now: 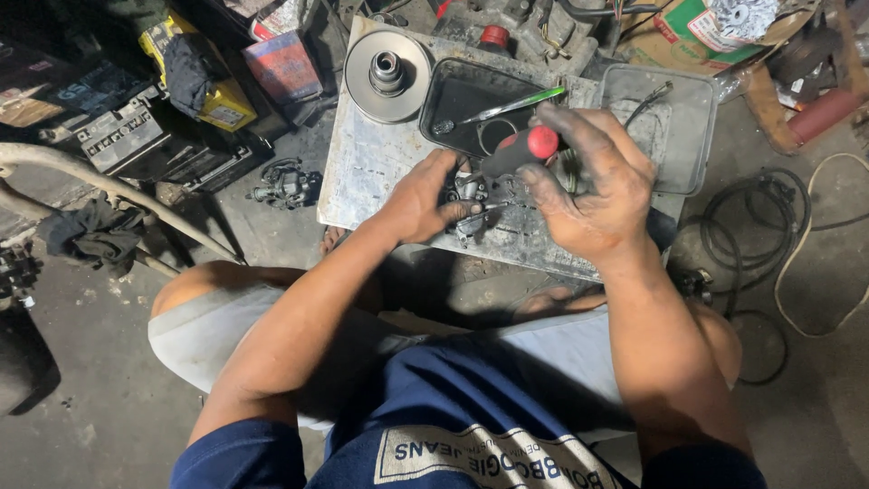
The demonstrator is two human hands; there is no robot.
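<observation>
Two hands: left hand point(424, 197) fingers pinch carburetor point(471, 201); right hand point(588, 186) grips red-handled screwdriver point(525, 149).

Screwdriver point(520, 149) tip hidden behind carb point(471, 195).

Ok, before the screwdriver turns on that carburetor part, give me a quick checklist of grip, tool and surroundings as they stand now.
1. Left hand holds the small metal carburetor part on the metal plate: ok.
2. Right hand is closed around the red-and-black screwdriver handle: ok.
3. Tip seated in a screw: cannot tell, hidden by the fingers.
4. Green-handled tool lies in the black tray, clear of the hands: ok.
5. Round pulley disc sits at the plate's far corner, apart from the work: ok.
</observation>
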